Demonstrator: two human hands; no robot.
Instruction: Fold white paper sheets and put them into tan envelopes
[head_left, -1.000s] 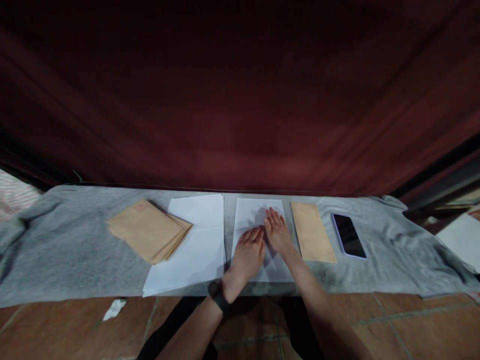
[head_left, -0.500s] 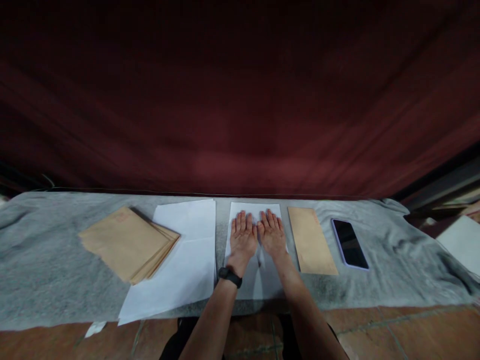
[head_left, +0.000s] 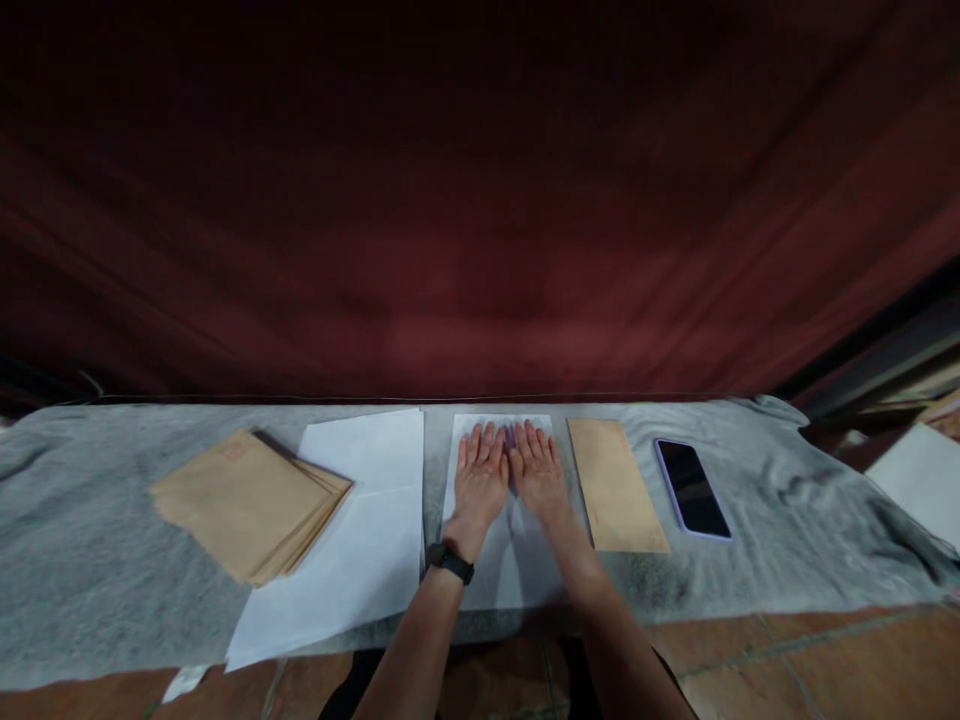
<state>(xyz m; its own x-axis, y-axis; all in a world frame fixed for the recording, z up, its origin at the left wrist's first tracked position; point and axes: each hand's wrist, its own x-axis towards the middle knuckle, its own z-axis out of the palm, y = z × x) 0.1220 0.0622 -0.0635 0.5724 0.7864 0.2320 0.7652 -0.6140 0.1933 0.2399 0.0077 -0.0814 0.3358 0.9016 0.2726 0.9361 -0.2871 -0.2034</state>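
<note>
My left hand (head_left: 481, 485) and right hand (head_left: 538, 482) lie side by side, palms down, fingers stretched out flat and gripping nothing. Both press on a white sheet of paper (head_left: 511, 575), which sits in front of me in the middle of a long, narrow surface draped in a grey cloth (head_left: 780, 545), smooth near the paper and wrinkled toward its right end. To the left, a fanned stack of brown envelopes (head_left: 244, 500) partly overlaps some larger white paper (head_left: 371, 540); just right of my sheet lies a single brown envelope (head_left: 616, 490), then a phone (head_left: 691, 488) in a lilac case, its screen dark. Behind the surface rises a dark red backdrop (head_left: 480, 260), nearly black higher up. Below the cloth's near edge are reddish-brown floor tiles (head_left: 720, 655), with a white scrap (head_left: 185, 682) at left
</note>
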